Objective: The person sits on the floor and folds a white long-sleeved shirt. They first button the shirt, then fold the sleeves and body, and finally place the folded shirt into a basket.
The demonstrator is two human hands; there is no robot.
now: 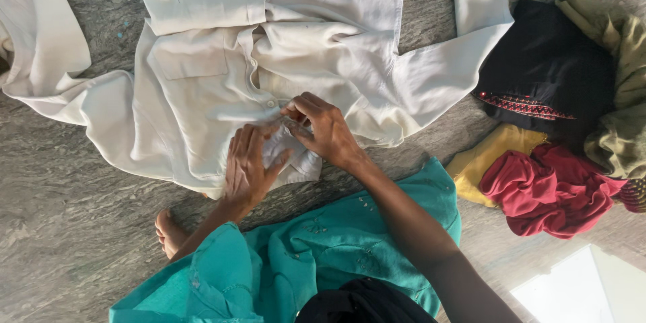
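Observation:
A white button-front shirt (222, 60) lies spread on the grey stone floor, its sleeves stretched out to both sides. My left hand (247, 165) rests flat on the shirt's collar end, pressing the cloth down. My right hand (324, 128) pinches the shirt's front edge near a button (270, 103), fingers closed on the fabric. Both hands meet at the collar, close to my lap.
A pile of clothes sits at the right: a black embroidered garment (545, 67), a red cloth (548, 192), a yellow cloth (494, 151) and an olive one (626, 81). My teal clothing (323, 256) and a bare foot (168, 232) fill the bottom.

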